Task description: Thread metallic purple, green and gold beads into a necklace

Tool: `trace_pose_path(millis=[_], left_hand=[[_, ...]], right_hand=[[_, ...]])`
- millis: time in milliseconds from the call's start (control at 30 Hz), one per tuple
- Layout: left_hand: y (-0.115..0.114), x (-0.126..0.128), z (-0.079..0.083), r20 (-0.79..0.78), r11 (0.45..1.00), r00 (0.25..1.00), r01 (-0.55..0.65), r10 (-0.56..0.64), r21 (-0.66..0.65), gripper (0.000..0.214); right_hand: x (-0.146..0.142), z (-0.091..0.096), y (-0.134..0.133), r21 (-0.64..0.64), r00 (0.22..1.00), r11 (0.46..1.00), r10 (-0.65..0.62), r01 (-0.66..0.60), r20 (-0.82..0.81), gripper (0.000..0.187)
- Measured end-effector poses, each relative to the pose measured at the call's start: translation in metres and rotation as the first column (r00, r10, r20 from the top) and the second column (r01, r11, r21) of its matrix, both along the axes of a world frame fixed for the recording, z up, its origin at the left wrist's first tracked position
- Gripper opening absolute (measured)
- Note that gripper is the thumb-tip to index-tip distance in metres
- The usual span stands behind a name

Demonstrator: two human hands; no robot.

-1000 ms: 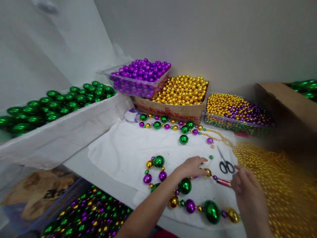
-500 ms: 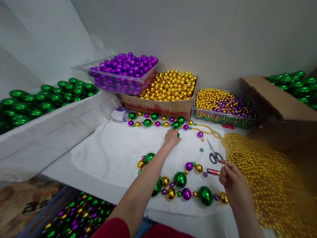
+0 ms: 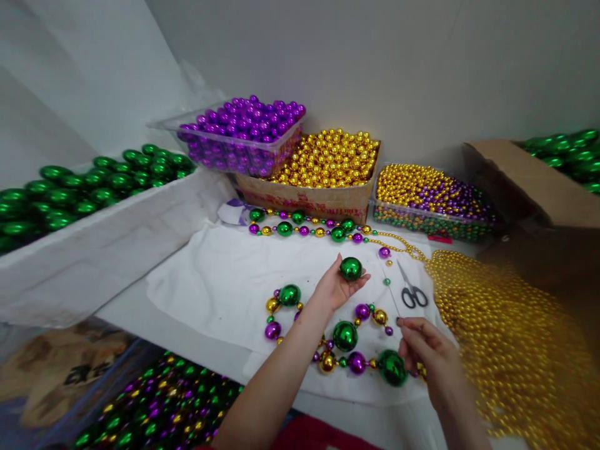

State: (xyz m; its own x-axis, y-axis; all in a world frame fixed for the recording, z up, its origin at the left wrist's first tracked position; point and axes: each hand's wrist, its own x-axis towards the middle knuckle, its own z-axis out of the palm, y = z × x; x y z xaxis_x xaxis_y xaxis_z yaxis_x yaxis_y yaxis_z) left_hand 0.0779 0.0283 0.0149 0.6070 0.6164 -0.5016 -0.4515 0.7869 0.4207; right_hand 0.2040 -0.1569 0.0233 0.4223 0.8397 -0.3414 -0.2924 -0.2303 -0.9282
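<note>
**Bead strand part-built; green ball held, cord end pinched**

I see the left hand [image 3: 334,290] palm up at centre frame, its fingers curled around a green ball [image 3: 350,269] that it holds clear of the surface. The right hand [image 3: 424,347], lower right of centre, has thumb and forefinger pressed together on what looks like a thin cord [image 3: 392,295]. I cannot make out the cord's end. Below the two hands, a bead strand [image 3: 357,362] of green, purple and gold lies curled on the white cloth [image 3: 220,281].

My judgement is that this is the threading step, with the ball picked and not yet on the cord. The next move calls for finding the ball's hole, which I cannot see, and lining it up with the cord tip while the right hand keeps its pinch.

Surface and room:
- Scissors [image 3: 412,291] lie just right of the ball.
- A laid-out strand [image 3: 304,229] runs along the cloth's far edge.
- Behind it stand a tray of purple balls [image 3: 244,128], a carton of gold balls [image 3: 328,159] and a tray of small mixed beads [image 3: 426,197].
- At left is a long white box of green balls [image 3: 94,187].
- At right is a heap of gold bead strings [image 3: 506,337], with a cardboard box [image 3: 529,181] above it.
- At lower left is a bin of mixed beads [image 3: 159,406].
- Plain grey walls [image 3: 422,62] close the corner.
</note>
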Motion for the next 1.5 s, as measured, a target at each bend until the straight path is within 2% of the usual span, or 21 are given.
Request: trace_pose_path(millis=[100, 300, 533, 833, 967, 1267, 1500], left_hand=[[-0.002, 0.001, -0.002, 0.01, 0.998, 0.998, -0.057, 0.058, -0.035, 0.045], [-0.001, -0.001, -0.003, 0.016, 0.982, 0.982, -0.185, 0.186, -0.04, 0.04], [-0.001, -0.004, 0.0, -0.005, 0.972, 0.973, -0.231, 0.231, -0.037, 0.04], [-0.006, 0.0, 0.002, 0.025, 0.974, 0.974, -0.228, 0.227, 0.013, 0.037], [-0.012, 0.001, 0.003, 0.133, 0.975, 0.969, -0.215, 0.207, 0.053, 0.032], [-0.028, 0.003, 0.012, 0.369, 0.978, 0.917, -0.193, 0.149, 0.085, 0.03], [-0.034, 0.003, 0.02, 0.41, 0.981, 0.904, -0.172, 0.121, 0.091, 0.029]], right_hand=[[-0.011, 0.007, -0.007, -0.072, 0.996, 0.996, 0.05, -0.045, 0.07, 0.044], [-0.021, 0.012, -0.012, -0.092, 0.978, 0.985, 0.157, -0.145, 0.139, 0.04], [-0.023, 0.015, -0.011, -0.108, 0.965, 0.979, 0.189, -0.172, 0.183, 0.041], [-0.024, 0.013, -0.011, -0.096, 0.975, 0.986, 0.151, -0.136, 0.163, 0.042], [-0.029, 0.01, -0.009, -0.092, 0.983, 0.991, 0.114, -0.102, 0.142, 0.043], [-0.037, -0.009, -0.001, -0.04, 0.995, 0.999, -0.001, 0.005, 0.1, 0.053], [-0.035, -0.017, 0.002, -0.018, 0.991, 0.999, -0.032, 0.035, 0.133, 0.054]])
